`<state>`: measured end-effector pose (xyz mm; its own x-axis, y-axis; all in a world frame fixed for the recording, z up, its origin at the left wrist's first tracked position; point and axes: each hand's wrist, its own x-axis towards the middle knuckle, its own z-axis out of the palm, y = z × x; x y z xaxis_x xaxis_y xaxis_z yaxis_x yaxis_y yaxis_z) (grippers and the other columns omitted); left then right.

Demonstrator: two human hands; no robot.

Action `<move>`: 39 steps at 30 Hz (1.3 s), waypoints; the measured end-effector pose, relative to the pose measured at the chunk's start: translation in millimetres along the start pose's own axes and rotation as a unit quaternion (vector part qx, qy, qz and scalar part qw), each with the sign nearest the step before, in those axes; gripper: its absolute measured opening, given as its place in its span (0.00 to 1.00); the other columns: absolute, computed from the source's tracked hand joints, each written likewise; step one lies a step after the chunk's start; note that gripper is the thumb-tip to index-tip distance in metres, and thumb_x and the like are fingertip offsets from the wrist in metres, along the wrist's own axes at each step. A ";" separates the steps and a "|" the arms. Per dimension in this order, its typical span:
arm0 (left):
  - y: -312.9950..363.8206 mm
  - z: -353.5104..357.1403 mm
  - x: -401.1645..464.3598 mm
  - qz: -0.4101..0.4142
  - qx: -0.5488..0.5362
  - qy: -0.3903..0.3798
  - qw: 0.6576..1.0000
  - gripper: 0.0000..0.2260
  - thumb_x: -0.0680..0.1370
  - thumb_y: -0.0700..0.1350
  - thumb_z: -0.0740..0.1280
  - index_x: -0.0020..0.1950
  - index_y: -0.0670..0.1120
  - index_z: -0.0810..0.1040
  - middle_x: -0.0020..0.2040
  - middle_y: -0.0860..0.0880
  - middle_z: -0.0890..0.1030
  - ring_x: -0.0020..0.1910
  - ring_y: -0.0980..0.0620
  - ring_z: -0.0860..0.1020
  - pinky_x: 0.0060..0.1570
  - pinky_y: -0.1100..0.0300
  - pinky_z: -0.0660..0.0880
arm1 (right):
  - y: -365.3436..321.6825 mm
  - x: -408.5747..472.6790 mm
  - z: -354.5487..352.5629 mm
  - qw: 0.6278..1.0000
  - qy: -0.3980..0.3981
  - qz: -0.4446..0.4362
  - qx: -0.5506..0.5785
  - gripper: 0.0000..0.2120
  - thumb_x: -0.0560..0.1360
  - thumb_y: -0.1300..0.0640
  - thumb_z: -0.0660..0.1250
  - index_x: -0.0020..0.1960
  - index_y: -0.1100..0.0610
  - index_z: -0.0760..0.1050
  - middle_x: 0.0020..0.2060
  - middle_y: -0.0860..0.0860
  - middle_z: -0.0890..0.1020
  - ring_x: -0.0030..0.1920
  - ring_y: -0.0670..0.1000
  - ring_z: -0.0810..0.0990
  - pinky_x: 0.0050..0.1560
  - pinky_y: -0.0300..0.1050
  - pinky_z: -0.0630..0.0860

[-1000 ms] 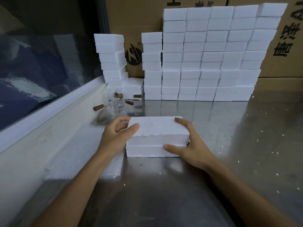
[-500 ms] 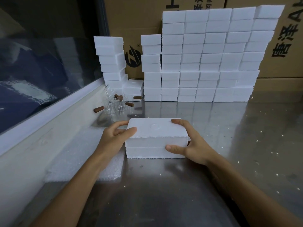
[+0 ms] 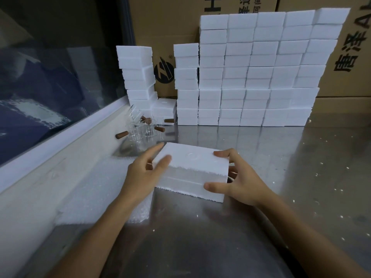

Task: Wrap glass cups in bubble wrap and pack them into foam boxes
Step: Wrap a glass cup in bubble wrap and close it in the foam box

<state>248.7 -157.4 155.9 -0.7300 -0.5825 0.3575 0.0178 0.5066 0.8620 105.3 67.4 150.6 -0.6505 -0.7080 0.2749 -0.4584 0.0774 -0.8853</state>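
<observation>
Steel bench (image 3: pixel 261 227) carrying, along its far edge, a wall of stacked foam boxes (image 3: pixel 251 77). A bubble wrap sheet (image 3: pixel 96 197) lies at the left edge. One closed foam box (image 3: pixel 190 171) sits between the hands, its long axis running left to right, the right end turned slightly nearer. Left hand (image 3: pixel 144 173) grips the left end; right hand (image 3: pixel 236 183) clamps the right end. Glass cups (image 3: pixel 140 131) stand beyond, toward the far-left corner, nearer the left hand.

Bare table (image 3: pixel 281 177) right, foam box wall (image 3: pixel 251 77) behind, glass cups (image 3: pixel 140 131) left
</observation>
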 end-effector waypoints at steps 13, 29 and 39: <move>-11.8 -1.4 4.0 0.005 0.085 0.017 0.996 0.26 0.77 0.38 0.70 0.70 0.59 0.72 0.67 0.49 0.75 0.56 0.57 0.75 0.57 0.63 0.74 | -13.0 -17.4 14.2 0.951 -0.022 -0.133 -0.279 0.41 0.64 0.31 0.74 0.72 0.38 0.63 0.76 0.30 0.48 0.69 0.46 0.70 0.61 0.48 0.77; 3.5 25.8 -8.4 0.074 0.077 0.006 0.994 0.26 0.74 0.37 0.71 0.69 0.55 0.72 0.56 0.54 0.78 0.44 0.63 0.79 0.41 0.73 0.75 | -19.7 -16.2 74.9 0.930 0.125 -0.062 -0.339 0.38 0.59 0.31 0.66 0.66 0.38 0.57 0.73 0.45 0.53 0.52 0.58 0.80 0.46 0.50 0.79; -14.0 8.1 -2.9 0.214 0.321 0.068 0.920 0.11 0.70 0.39 0.76 0.50 0.44 0.83 0.45 0.49 0.83 0.40 0.47 0.81 0.41 0.54 0.76 | -34.3 79.0 26.3 0.946 0.223 -0.107 -0.207 0.43 0.57 0.30 0.73 0.67 0.42 0.63 0.63 0.44 0.66 0.54 0.41 0.69 0.44 0.29 0.73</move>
<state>245.1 -157.7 139.9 -0.6573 -0.2950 0.6935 -0.1558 0.9535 0.2579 85.6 -9.7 192.8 -0.6640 -0.3791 0.6445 -0.7470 0.2998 -0.5933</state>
